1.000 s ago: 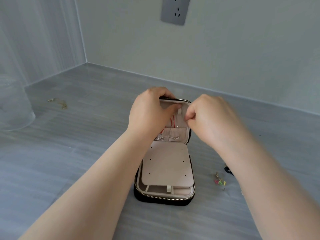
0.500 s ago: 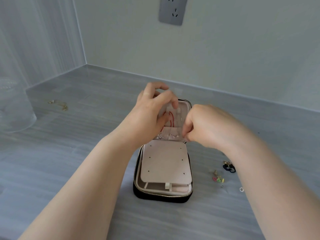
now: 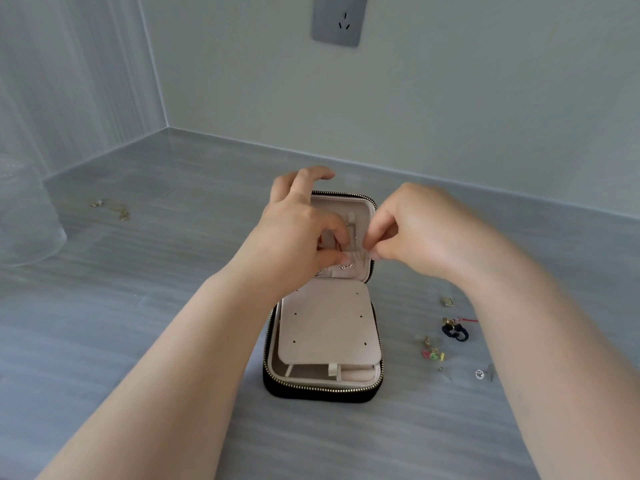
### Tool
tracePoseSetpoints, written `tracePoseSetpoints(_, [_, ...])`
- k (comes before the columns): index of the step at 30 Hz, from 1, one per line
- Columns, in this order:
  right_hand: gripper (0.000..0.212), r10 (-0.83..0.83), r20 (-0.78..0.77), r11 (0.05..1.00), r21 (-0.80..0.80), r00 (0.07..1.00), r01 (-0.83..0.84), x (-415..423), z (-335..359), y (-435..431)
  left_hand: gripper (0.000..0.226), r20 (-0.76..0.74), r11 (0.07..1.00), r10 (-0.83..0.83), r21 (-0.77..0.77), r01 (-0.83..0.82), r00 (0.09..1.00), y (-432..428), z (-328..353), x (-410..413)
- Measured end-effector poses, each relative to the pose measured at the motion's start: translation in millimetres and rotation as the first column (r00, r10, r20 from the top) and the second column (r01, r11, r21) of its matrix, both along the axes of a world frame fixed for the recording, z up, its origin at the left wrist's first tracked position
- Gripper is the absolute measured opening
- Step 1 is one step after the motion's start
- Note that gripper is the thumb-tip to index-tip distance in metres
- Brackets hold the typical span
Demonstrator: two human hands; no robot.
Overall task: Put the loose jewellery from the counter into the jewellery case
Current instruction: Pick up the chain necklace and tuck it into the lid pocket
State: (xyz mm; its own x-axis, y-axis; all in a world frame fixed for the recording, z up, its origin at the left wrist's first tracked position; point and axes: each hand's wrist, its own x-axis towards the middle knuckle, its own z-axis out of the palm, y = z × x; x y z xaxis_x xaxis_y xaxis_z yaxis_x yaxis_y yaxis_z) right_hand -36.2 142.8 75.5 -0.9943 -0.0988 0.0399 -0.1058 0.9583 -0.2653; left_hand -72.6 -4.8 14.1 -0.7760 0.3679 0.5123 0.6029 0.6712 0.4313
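With left hand (image 3: pixel 304 233) and right hand (image 3: pixel 415 233) up at the raised lid (image 3: pixel 346 206): right pinching the edge of the lid pocket (image 3: pixel 360 271), left curled there too, its grip too hidden to tell. Below them on the counter (image 3: pixel 138 341), jewellery case (image 3: pixel 318 393) lying open. Just right of it, silver stud (image 3: pixel 479 374), coloured charms (image 3: pixel 433 353), dark loop (image 3: pixel 455 332). Far left, gold chain (image 3: pixel 114 209).

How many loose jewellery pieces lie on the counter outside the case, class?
5: a gold chain far left; right of the case, a small gold piece, a black-and-gold piece, a multicoloured charm and a silver stud. The right forearm may hide more.
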Motion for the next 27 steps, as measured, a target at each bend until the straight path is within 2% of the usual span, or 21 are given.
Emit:
tracePoseSetpoints(5, [0.015, -0.020, -0.093, 0.986, -0.168, 0.995, 0.004, -3, 5, 5, 0.019, 0.081, 0.997, 0.054, -0.055, -0.050, 0.995, 4, 1, 6])
tracePoseSetpoints(9, [0.023, -0.021, -0.125, 0.976, -0.220, 0.992, -0.007, -7, 1, 3, 0.019, 0.087, 0.995, 0.068, -0.078, -0.061, 0.994, 6, 1, 6])
tracePoseSetpoints(16, [0.026, 0.026, -0.195, 0.966, -0.246, 0.981, -0.075, -14, -11, -1, 0.011, 0.061, 0.994, 0.080, -0.074, -0.075, 0.995, 7, -1, 6])
tracePoseSetpoints(21, [0.026, 0.131, -0.177, 0.963, -0.211, 0.975, -0.168, -13, -11, 0, 0.009, 0.069, 0.993, 0.059, -0.103, -0.051, 0.996, 7, 0, 7])
tracePoseSetpoints(27, [0.030, 0.200, -0.145, 0.957, -0.183, 0.969, -0.225, -13, -13, 0, 0.011, 0.051, 0.998, 0.009, -0.061, -0.006, 0.999, 6, 0, 7])
